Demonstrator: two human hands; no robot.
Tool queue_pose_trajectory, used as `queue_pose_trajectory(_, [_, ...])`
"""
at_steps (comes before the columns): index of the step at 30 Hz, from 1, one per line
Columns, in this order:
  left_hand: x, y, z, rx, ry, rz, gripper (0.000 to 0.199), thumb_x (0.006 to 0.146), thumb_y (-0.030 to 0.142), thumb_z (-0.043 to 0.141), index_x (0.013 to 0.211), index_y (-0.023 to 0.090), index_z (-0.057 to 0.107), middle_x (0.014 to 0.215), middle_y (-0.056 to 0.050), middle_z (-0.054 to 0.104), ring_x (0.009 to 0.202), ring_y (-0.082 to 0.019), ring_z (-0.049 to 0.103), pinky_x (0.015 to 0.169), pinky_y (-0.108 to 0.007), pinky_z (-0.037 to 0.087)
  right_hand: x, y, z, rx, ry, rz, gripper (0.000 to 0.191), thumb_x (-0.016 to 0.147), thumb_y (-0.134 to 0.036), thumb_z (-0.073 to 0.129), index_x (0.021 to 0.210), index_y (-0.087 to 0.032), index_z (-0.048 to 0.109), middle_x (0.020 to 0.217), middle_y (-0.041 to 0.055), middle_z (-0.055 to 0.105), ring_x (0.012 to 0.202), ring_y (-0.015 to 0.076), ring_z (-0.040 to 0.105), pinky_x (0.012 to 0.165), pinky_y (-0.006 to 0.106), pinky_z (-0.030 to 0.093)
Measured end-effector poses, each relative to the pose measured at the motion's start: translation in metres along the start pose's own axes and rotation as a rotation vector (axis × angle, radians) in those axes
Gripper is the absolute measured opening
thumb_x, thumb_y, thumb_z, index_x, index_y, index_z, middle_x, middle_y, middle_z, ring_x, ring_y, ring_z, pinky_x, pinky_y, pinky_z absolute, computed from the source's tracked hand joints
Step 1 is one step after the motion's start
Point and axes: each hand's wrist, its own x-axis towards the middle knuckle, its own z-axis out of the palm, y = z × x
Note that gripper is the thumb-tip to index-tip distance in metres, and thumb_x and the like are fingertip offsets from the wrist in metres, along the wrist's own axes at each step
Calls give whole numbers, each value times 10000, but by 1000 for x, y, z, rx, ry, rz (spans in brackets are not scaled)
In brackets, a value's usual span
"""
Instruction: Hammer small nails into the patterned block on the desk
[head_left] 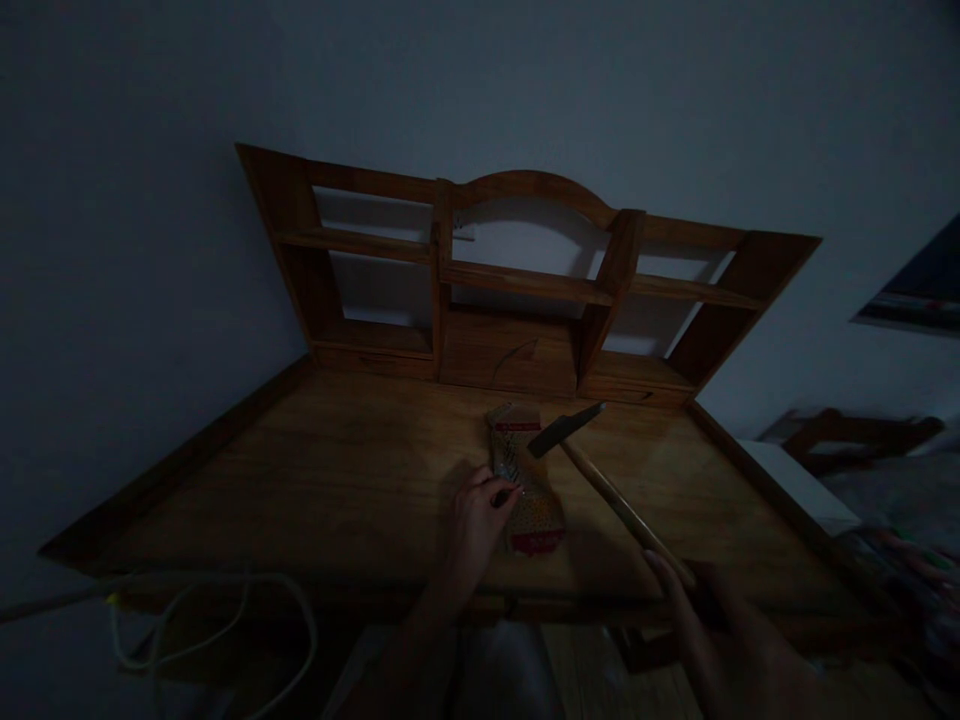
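In the dim head view, a hammer (611, 492) with a wooden handle and dark metal head is held in my right hand (705, 610), gripped low on the handle. Its head hangs above the right side of a flattened cardboard box (534, 510) with red ends, which lies on the wooden desk (360, 470). My left hand (480, 510) rests at the box's left edge, thumb and forefinger pinched together over it. Whatever sits between those fingertips is too small and dark to name. A dark, patterned strip shows on the box just beyond them.
A wooden shelf unit (517, 280) with several compartments stands along the desk's back edge against the wall. Pale cable loops (300, 600) hang at the front left. To the right are a white surface (802, 485) and a wooden chair back (862, 428).
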Motion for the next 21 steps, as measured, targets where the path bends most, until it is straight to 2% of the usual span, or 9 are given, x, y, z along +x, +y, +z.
queue_pose_trajectory(3, [0, 0, 0, 3, -21, -6, 110, 827, 252, 650, 765, 196, 722, 757, -10, 560, 728, -130, 565, 609, -217, 409, 1, 3, 1, -49, 44, 3, 526, 829, -700, 477, 930, -237, 705, 617, 25, 668, 520, 212, 648, 402, 248, 383])
queue_pose_trajectory(6, [0, -1, 0, 12, -30, -12, 118, 833, 249, 644, 766, 193, 723, 750, -9, 557, 715, -126, 564, 609, -217, 407, -1, 8, 2, -74, 47, -39, 532, 879, -657, 427, 982, -219, 711, 631, 46, 674, 520, 206, 647, 422, 255, 397])
queue_pose_trajectory(9, [0, -2, 1, 15, -22, 5, 120, 836, 254, 642, 773, 195, 727, 740, -7, 556, 707, -125, 564, 603, -217, 401, -5, 9, 2, -77, 32, -51, 497, 871, -645, 466, 959, -221, 710, 608, 30, 661, 520, 194, 642, 440, 249, 405])
queue_pose_trajectory(15, [-1, -2, 0, 16, -26, -12, 102, 824, 254, 656, 781, 202, 732, 754, -7, 579, 708, -125, 567, 606, -216, 403, -10, 1, 3, -71, -34, -204, 496, 881, -654, 429, 948, -242, 697, 687, 22, 694, 573, 199, 651, 466, 265, 403])
queue_pose_trajectory(17, [-1, -1, 0, 25, -31, -14, 105, 827, 260, 656, 783, 205, 734, 753, -3, 581, 711, -122, 568, 618, -216, 406, -10, -1, 4, -52, -40, -173, 491, 881, -657, 426, 951, -253, 698, 699, 18, 700, 571, 197, 651, 472, 264, 408])
queue_pose_trajectory(21, [0, -2, 0, 35, -32, -6, 115, 831, 261, 655, 775, 200, 735, 757, -8, 583, 745, -128, 573, 633, -218, 407, -6, -4, 3, 42, -16, 9, 505, 826, -706, 476, 917, -263, 698, 649, 10, 684, 563, 195, 656, 463, 243, 407])
